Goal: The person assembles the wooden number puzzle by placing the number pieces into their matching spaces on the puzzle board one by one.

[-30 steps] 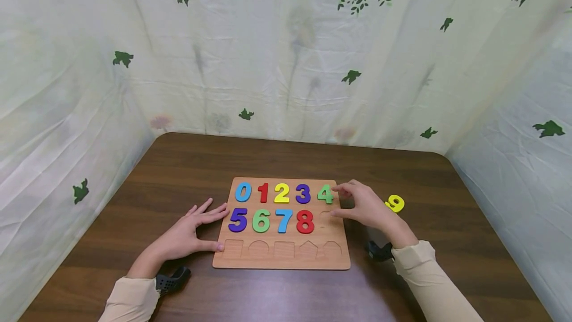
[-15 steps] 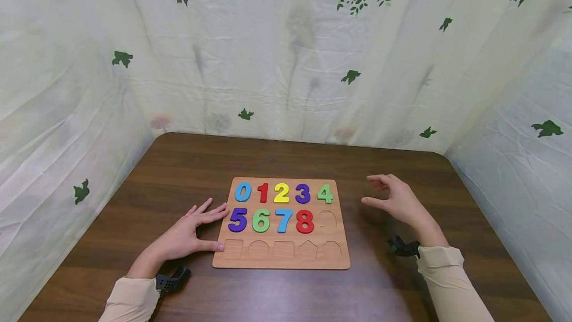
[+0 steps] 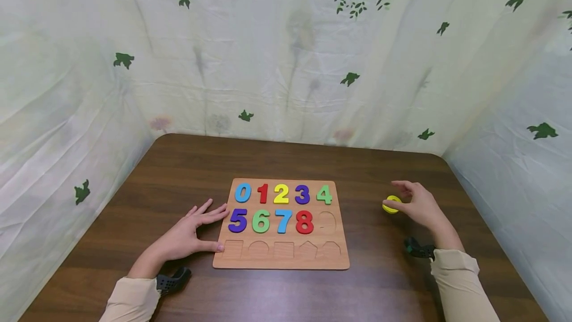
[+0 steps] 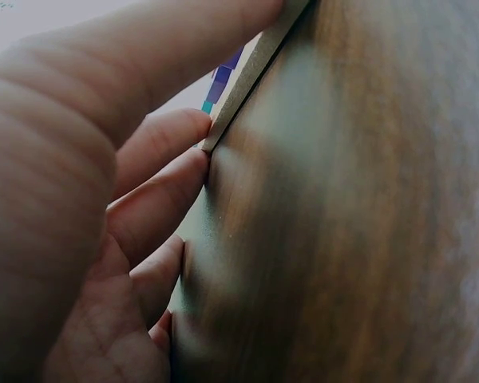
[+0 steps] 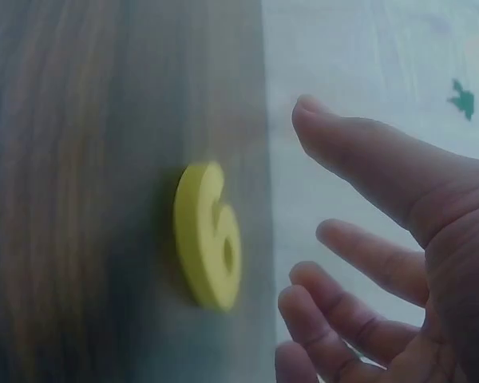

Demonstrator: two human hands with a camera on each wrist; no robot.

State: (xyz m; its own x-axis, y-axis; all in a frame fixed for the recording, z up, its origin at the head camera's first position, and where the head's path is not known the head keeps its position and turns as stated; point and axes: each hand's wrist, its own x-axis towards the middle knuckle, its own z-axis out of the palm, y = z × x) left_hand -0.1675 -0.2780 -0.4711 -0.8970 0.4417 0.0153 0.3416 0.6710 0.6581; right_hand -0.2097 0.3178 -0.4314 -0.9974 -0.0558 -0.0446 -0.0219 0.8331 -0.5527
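A wooden number board (image 3: 281,261) lies on the table with coloured numbers 0 to 8 seated in its upper two rows. The recess (image 3: 327,222) right of the red 8 (image 3: 305,222) is bare. My left hand (image 3: 187,232) rests at the board's left edge, thumb and fingertips touching it, fingers spread; the left wrist view shows the fingertips along the board's side. Out to the right, my right hand (image 3: 420,205) hovers over a yellow number 9 (image 5: 203,235), thumb and fingers apart. In the head view the thumb partly hides this piece; the right wrist view shows it lying on the table.
The brown wooden table (image 3: 286,297) reaches back to a pale curtain (image 3: 268,63) printed with leaves and birds. The board's bottom row holds several shaped recesses (image 3: 284,249). Dark bands (image 3: 173,280) sit at both wrists.
My right hand has moved from the board's right edge out to the right, over the yellow number 9. The left hand and the board have stayed in place.
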